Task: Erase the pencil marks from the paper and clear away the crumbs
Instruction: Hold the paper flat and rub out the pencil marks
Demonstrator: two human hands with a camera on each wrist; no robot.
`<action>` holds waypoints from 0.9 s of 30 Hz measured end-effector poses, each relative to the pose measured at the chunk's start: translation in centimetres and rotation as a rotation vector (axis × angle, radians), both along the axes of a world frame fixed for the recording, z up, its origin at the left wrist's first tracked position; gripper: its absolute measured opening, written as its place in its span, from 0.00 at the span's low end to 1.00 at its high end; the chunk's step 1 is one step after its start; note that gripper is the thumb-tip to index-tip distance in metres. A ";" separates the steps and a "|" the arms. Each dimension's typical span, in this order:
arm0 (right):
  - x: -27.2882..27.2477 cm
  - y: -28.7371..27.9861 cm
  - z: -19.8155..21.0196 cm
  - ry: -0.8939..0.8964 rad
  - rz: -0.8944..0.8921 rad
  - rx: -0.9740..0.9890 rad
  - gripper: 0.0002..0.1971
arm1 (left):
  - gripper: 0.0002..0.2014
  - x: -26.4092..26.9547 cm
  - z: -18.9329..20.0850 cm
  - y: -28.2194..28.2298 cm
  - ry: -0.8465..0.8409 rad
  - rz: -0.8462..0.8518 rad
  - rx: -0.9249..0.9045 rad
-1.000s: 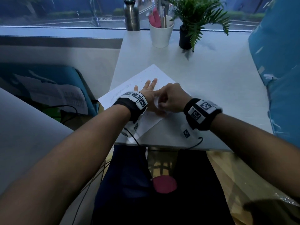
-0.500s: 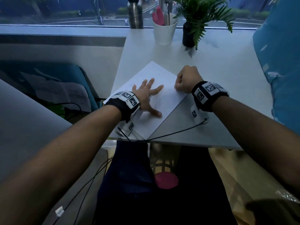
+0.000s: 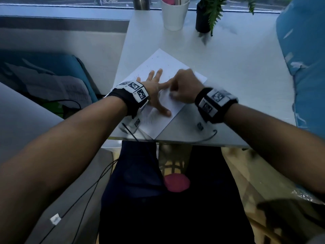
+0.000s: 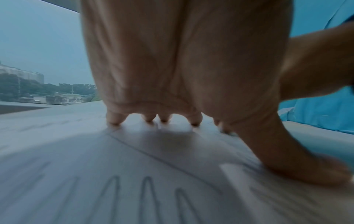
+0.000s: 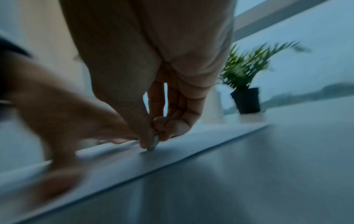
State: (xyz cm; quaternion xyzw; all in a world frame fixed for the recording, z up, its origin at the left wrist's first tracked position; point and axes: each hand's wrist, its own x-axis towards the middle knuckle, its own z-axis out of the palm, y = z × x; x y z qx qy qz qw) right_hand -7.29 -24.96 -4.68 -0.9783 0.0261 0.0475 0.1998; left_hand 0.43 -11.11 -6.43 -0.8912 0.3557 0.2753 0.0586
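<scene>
A white sheet of paper (image 3: 158, 62) lies turned like a diamond on the white table (image 3: 237, 71). Grey pencil marks (image 4: 114, 195) run across it in tall loops. My left hand (image 3: 154, 88) lies flat on the sheet with fingers spread, pressing it down. My right hand (image 3: 182, 87) is curled just right of it, and its thumb and fingers pinch a small pale eraser (image 5: 154, 143) whose tip touches the paper (image 5: 134, 160). The right hand is blurred with motion. I cannot make out crumbs.
At the table's far edge stand a white cup (image 3: 175, 14) with pink things in it, a black-potted fern (image 3: 204, 20) and a metal bottle (image 3: 141, 3). A blue cushion (image 3: 306, 59) bounds the right side. Cables (image 3: 207, 138) hang over the near edge.
My right hand went out to the sheet's right corner, then came back left beside the left hand's fingers. The left hand stayed pressed on the paper.
</scene>
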 end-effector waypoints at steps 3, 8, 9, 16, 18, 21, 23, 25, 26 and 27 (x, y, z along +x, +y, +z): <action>-1.0 0.6 0.3 0.062 0.095 0.049 0.05 | 0.68 0.0 0.0 0.0 0.002 -0.006 0.001; 0.2 -0.4 0.4 -0.024 -0.059 0.038 0.06 | 0.68 -0.1 -0.2 0.1 -0.022 -0.012 -0.004; -0.6 0.8 0.2 0.018 0.018 0.032 0.05 | 0.68 0.0 -0.2 0.1 -0.020 -0.017 -0.007; 1.1 -1.5 0.6 -0.016 -0.065 -0.037 0.05 | 0.69 -0.1 -0.1 0.0 -0.014 -0.001 -0.013; -0.2 0.8 0.0 0.046 0.044 -0.075 0.05 | 0.69 -0.1 -0.1 0.0 -0.010 -0.007 -0.007; -0.9 0.9 0.9 0.103 0.137 -0.035 0.04 | 0.69 0.0 0.0 0.0 -0.006 -0.009 -0.005; 1.3 -1.5 1.2 0.013 0.020 -0.042 0.05 | 0.69 0.0 -0.2 -0.1 -0.008 -0.006 -0.007; 1.5 -1.8 0.9 -0.036 -0.029 -0.049 0.04 | 0.70 0.0 -0.3 0.0 -0.011 -0.001 -0.006; 0.7 -0.9 0.5 -0.011 -0.001 -0.045 0.03 | 0.70 0.0 -0.3 0.0 -0.007 -0.002 -0.007; -0.2 0.3 0.2 0.035 0.065 -0.050 0.03 | 0.70 0.0 -0.3 0.0 -0.001 -0.003 -0.007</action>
